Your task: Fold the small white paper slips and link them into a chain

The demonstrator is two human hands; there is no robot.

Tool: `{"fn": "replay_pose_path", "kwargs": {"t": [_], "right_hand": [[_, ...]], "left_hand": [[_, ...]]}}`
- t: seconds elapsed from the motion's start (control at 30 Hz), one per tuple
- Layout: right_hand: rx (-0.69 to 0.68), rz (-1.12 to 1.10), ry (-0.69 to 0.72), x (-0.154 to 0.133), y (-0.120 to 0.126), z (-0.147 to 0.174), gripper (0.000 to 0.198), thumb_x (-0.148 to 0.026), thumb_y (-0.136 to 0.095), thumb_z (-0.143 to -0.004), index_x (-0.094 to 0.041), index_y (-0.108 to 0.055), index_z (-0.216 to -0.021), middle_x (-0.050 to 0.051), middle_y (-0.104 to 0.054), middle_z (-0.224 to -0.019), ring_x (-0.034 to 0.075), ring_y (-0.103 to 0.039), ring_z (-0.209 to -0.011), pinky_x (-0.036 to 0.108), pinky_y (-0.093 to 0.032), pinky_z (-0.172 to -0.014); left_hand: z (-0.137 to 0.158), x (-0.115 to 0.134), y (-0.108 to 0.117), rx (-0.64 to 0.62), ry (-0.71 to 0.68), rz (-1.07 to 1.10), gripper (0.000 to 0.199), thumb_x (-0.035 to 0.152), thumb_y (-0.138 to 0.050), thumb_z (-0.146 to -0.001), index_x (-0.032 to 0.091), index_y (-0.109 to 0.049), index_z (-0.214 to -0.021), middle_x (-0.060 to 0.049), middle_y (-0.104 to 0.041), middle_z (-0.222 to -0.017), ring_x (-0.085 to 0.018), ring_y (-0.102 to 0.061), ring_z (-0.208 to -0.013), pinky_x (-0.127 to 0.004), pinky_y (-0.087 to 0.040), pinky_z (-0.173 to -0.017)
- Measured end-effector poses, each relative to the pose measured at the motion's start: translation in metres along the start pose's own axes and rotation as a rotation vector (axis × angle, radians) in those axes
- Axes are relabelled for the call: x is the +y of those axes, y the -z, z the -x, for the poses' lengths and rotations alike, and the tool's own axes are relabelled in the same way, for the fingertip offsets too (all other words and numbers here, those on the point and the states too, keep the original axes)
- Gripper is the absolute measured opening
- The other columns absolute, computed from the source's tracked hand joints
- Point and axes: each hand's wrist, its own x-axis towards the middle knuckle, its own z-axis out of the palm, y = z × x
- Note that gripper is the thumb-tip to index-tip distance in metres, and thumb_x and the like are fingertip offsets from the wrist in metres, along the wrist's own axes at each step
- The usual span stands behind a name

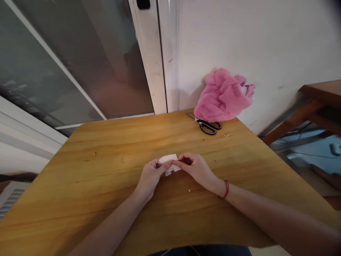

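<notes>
A small piece of white paper with a notched lower edge is held between both hands, just above the middle of the wooden table. My left hand pinches its left side, thumb on top and fingers behind. From the other side my right hand grips the paper between thumb and index finger, the two thumbs nearly meeting. A red band circles my right wrist. The parts of the paper behind my fingers are hidden.
Black-handled scissors lie at the back right of the table, blades partly under a pink plush cloth by the wall. Tiny white scraps dot the tabletop. A sliding glass door borders the far left; another wooden table stands at right.
</notes>
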Motion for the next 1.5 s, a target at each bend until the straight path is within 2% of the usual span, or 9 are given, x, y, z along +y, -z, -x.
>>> {"fn": "replay_pose_path", "kwargs": {"t": [0.17, 0.27, 0.37, 0.57, 0.77, 0.97, 1.13, 1.37, 1.5], "right_hand": [[0.09, -0.031, -0.106, 0.0, 0.007, -0.004, 0.026, -0.043, -0.058, -0.078, -0.018, -0.056, -0.071, -0.005, -0.048, -0.057, 0.006, -0.038, -0.041, 0.02, -0.03, -0.039], [0.132, -0.053, -0.129, 0.004, 0.015, -0.01, 0.027, -0.044, -0.057, -0.078, -0.018, -0.057, -0.075, -0.006, -0.046, -0.054, 0.006, -0.037, -0.037, 0.02, -0.03, -0.036], [0.105, -0.056, -0.106, 0.009, 0.021, -0.015, 0.028, -0.045, -0.058, -0.077, -0.018, -0.055, -0.074, -0.006, -0.045, -0.054, 0.006, -0.037, -0.038, 0.019, -0.031, -0.036], [-0.168, -0.11, -0.036, 0.01, 0.017, -0.013, 0.028, -0.045, -0.056, -0.079, -0.017, -0.055, -0.08, -0.005, -0.049, -0.061, 0.005, -0.04, -0.044, 0.018, -0.029, -0.04], [-0.158, -0.052, -0.052, 0.0, 0.01, -0.007, 0.026, -0.04, -0.056, -0.08, -0.016, -0.059, -0.088, -0.001, -0.055, -0.067, 0.006, -0.042, -0.047, 0.019, -0.031, -0.04], [0.022, 0.074, -0.056, 0.0, 0.017, -0.009, 0.021, -0.036, -0.051, -0.083, -0.016, -0.056, -0.086, -0.005, -0.046, -0.052, 0.007, -0.038, -0.042, 0.02, -0.03, -0.041], [0.102, 0.211, -0.005, 0.002, 0.021, -0.01, 0.017, -0.032, -0.049, -0.082, -0.017, -0.056, -0.081, -0.001, -0.055, -0.065, 0.01, -0.045, -0.053, 0.022, -0.034, -0.049], [0.031, 0.26, 0.052, 0.004, 0.017, -0.008, 0.015, -0.029, -0.048, -0.083, -0.017, -0.054, -0.078, -0.002, -0.053, -0.068, 0.011, -0.045, -0.061, 0.022, -0.034, -0.055], [-0.014, 0.247, 0.056, 0.005, 0.014, -0.008, 0.016, -0.031, -0.05, -0.083, -0.016, -0.056, -0.082, -0.001, -0.054, -0.069, 0.011, -0.045, -0.061, 0.022, -0.034, -0.054]], "left_hand": [[-0.001, 0.003, 0.001, -0.092, 0.035, 0.121, 0.026, 0.029, -0.067, -0.074, 0.013, -0.065, -0.094, -0.006, -0.069, -0.084, -0.013, -0.063, -0.073, -0.025, -0.05, -0.073], [-0.001, 0.006, 0.001, -0.059, 0.035, 0.15, 0.027, 0.026, -0.068, -0.073, 0.011, -0.063, -0.095, -0.007, -0.07, -0.086, -0.014, -0.065, -0.077, -0.027, -0.052, -0.077], [-0.001, 0.006, -0.001, -0.014, 0.042, 0.106, 0.026, 0.026, -0.07, -0.071, 0.01, -0.062, -0.09, -0.006, -0.07, -0.079, -0.013, -0.066, -0.07, -0.023, -0.054, -0.07], [0.0, 0.002, -0.001, -0.024, 0.005, 0.037, 0.029, 0.028, -0.07, -0.07, 0.012, -0.058, -0.09, -0.004, -0.068, -0.074, -0.011, -0.064, -0.06, -0.023, -0.055, -0.059], [0.002, 0.004, -0.002, -0.048, -0.046, -0.031, 0.027, 0.033, -0.067, -0.072, 0.014, -0.055, -0.087, 0.001, -0.06, -0.062, -0.009, -0.054, -0.047, -0.018, -0.042, -0.039], [-0.002, 0.007, 0.001, -0.109, 0.0, 0.212, 0.028, 0.023, -0.063, -0.074, 0.013, -0.058, -0.099, -0.006, -0.064, -0.085, -0.014, -0.062, -0.069, -0.024, -0.05, -0.057], [-0.004, 0.006, 0.002, -0.088, -0.001, 0.203, 0.034, 0.022, -0.062, -0.077, 0.013, -0.056, -0.109, -0.009, -0.066, -0.096, -0.017, -0.064, -0.081, -0.03, -0.052, -0.076], [-0.004, 0.004, 0.003, -0.145, -0.007, 0.09, 0.035, 0.028, -0.063, -0.077, 0.014, -0.057, -0.109, -0.01, -0.066, -0.102, -0.017, -0.065, -0.083, -0.03, -0.054, -0.075], [-0.003, 0.005, 0.002, -0.146, -0.008, 0.047, 0.036, 0.028, -0.065, -0.074, 0.014, -0.057, -0.107, -0.008, -0.067, -0.097, -0.016, -0.064, -0.081, -0.027, -0.053, -0.073]]}}
